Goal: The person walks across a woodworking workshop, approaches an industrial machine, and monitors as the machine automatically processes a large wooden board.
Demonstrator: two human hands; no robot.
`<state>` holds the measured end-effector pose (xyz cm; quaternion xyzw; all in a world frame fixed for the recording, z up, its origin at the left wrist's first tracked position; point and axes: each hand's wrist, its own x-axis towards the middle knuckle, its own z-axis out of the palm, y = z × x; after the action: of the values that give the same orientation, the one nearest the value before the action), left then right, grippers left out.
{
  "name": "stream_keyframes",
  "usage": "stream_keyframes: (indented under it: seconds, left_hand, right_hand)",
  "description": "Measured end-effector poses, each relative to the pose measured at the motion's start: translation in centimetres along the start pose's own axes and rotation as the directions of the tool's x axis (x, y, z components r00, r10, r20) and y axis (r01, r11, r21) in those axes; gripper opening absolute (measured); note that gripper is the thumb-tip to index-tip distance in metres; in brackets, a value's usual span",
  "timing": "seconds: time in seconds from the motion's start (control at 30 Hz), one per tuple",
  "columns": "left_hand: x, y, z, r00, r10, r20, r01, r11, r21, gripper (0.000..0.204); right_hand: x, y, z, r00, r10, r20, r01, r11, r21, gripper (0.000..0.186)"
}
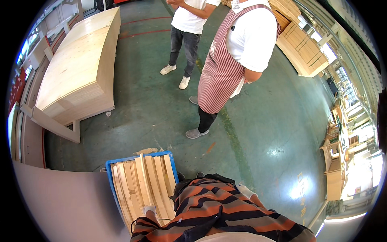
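Note:
A blue-rimmed crate (175,168) full of long pale wooden strips (161,181) stands at my left side. In its midst, one wooden strip (143,177) lies raised over the others, its far end reaching the crate's rim. My left hand (149,209), in a white glove, is closed at the near end of that strip; its fingers are partly hidden. Beside my right hip hangs my right hand (244,189), also gloved in white. Its fingers look loosely stretched, with nothing visible in them, and my striped shirt covers part of the arm.
A person in a striped apron (225,60) stands ahead, with another person (189,36) farther back. A large pale wooden box-shaped bench (76,60) is at the far left. A grey panel (68,197) borders the crate. Stacked boards (302,50) and wooden furniture (333,161) stand at right.

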<state>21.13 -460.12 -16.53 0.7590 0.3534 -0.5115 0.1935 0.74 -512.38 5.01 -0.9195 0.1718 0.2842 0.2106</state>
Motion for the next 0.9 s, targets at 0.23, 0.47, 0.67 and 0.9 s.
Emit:
stream_keyframes:
  seconds: [0.23,0.47,0.67,0.9]
  left_hand:
    - [6.4,-2.1,3.6,0.979,0.09,-0.182,-0.037,0.961,0.276,0.034]
    - [5.7,-2.1,2.9,0.998,-0.041,-0.042,0.047,0.984,0.17,0.03]
    - [-0.5,0.0,-3.1,0.972,-0.044,0.232,0.146,0.885,-0.443,0.012]
    - [1.3,-0.8,-1.3,0.987,-0.035,0.154,0.103,0.883,-0.458,0.012]
  right_hand:
    - [0.3,1.1,-0.8,0.997,-0.016,-0.072,0.034,0.969,0.244,0.027]
    - [2.8,3.0,0.3,0.999,0.001,-0.046,0.012,0.955,0.297,0.029]
    - [1.5,1.2,-1.1,0.998,-0.001,0.065,0.002,1.0,-0.002,0.029]
    - [1.4,-0.1,-1.7,0.997,0.0,0.076,0.001,1.0,-0.012,0.03]
